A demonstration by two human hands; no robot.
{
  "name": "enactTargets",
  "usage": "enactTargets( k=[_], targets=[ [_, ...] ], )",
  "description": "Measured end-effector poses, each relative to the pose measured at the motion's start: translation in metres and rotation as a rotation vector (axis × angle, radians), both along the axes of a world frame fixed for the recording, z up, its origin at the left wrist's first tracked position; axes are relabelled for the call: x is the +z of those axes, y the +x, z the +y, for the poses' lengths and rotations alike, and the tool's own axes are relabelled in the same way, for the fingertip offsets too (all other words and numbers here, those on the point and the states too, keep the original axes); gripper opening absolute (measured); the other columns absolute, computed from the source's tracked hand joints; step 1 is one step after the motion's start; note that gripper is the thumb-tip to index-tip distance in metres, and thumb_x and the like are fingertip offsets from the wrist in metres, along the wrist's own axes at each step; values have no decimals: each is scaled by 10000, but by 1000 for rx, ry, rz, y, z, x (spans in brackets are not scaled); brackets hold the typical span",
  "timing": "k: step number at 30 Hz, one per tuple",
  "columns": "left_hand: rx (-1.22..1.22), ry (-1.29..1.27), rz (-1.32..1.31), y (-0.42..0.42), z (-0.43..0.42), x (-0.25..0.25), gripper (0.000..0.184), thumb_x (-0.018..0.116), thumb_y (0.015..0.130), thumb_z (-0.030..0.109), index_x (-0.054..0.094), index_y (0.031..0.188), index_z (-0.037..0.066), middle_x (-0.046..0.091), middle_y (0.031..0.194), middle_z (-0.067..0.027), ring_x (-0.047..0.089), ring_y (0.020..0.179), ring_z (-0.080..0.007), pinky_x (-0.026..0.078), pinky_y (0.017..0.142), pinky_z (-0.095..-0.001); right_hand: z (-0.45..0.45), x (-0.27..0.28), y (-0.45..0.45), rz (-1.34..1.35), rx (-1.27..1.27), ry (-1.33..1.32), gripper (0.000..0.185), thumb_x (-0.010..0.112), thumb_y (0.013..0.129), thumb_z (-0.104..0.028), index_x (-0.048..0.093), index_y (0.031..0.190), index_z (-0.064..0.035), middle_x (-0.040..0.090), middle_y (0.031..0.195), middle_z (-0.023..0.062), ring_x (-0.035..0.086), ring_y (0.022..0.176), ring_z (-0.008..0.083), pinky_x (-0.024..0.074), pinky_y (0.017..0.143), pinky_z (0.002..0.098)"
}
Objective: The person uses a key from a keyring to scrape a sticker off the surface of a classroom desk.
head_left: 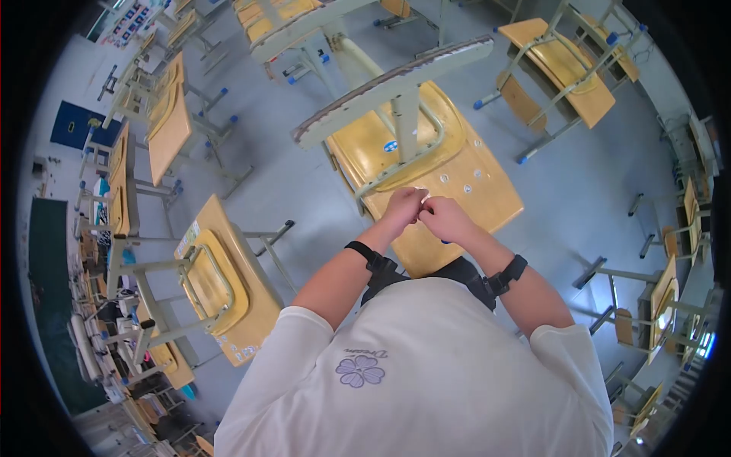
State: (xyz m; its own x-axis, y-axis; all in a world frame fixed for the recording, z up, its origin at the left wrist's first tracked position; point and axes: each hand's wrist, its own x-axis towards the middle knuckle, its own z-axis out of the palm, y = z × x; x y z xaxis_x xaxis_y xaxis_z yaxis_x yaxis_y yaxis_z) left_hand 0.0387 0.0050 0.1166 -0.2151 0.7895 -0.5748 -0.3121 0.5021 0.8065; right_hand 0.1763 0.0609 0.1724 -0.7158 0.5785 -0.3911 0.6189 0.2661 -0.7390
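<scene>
My left hand (403, 208) and my right hand (447, 218) meet over the near part of a yellow wooden desk (495, 199). Both are closed, fingertips pinched together around a small white piece (424, 196); its kind is too small to make out. Several small round whitish stickers (467, 188) dot the desktop beyond my right hand. Just past my hands, an upturned chair (434, 126) rests seat-down on the desk, its pale metal frame pointing up toward me. A blue-and-white oval label (391, 146) marks the chair's seat.
More desks carry upturned chairs, one at near left (255, 305), one at far right (560, 68), another at right (664, 305). Metal legs with blue caps reach out over the grey floor (282, 190). A dark green board (49, 282) runs along the left wall.
</scene>
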Motion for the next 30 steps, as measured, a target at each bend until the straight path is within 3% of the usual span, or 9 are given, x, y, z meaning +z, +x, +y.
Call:
enactTargets(
  k=[4,6,7,9,13,16,18,21,30],
  targets=[
    [12,-62,152,2,15,-6,313,570,952,284,564,729,64,528,613,-34,464,469,-121,333,413,-262,17,-8,1,59,30,-33,235,570,860,-199,690,902,-2,650,690,136,625,587,218,490,568,349],
    [154,-142,8,0,20,-8,342,564,959,301,489,677,123,437,564,13,381,444,-102,288,403,-258,28,-8,4,50,-41,-347,224,555,882,-182,678,912,3,613,642,86,600,568,158,474,548,311],
    [157,-158,11,-5,21,-10,342,564,959,301,489,677,123,437,564,13,381,444,-102,288,403,-258,34,-10,5,51,-38,-363,224,555,882,-182,678,912,3,613,642,86,600,568,158,474,548,311],
    [227,-173,-410,-18,25,-13,398,567,961,316,374,641,178,326,540,51,310,429,-91,246,395,-255,50,-17,10,61,-23,-458,218,586,876,-198,684,896,-4,636,664,88,613,568,145,473,536,300],
    [257,-186,-518,-31,27,-21,426,573,967,326,329,640,203,294,533,66,288,412,-82,225,393,-249,74,-35,18,104,-60,-564,223,593,889,-211,683,898,-8,626,660,72,596,555,129,466,528,290],
    [315,-229,-508,-40,16,-20,420,581,967,330,327,657,205,287,547,69,281,433,-74,215,396,-235,82,-55,26,38,-33,-540,181,584,873,-175,676,899,-22,644,676,106,636,599,202,496,573,339],
    [363,-249,-582,-50,3,-20,409,580,970,323,331,667,207,269,555,76,269,445,-69,213,403,-224,82,-74,31,75,228,84,158,579,841,-154,673,914,-50,678,780,141,665,733,303,517,661,408],
    [428,-256,-610,-65,-19,-27,398,557,981,314,332,670,208,254,567,81,259,459,-67,217,406,-217,77,-87,24,51,301,183,174,575,815,-157,673,935,-77,684,901,144,646,867,357,515,738,453],
    [513,-229,-753,-104,-70,-62,394,502,996,296,311,664,203,244,576,72,251,473,-80,220,412,-231,20,-129,-24,113,339,400,185,630,828,-208,690,986,-132,696,920,86,668,858,289,534,727,420]
  ],
)
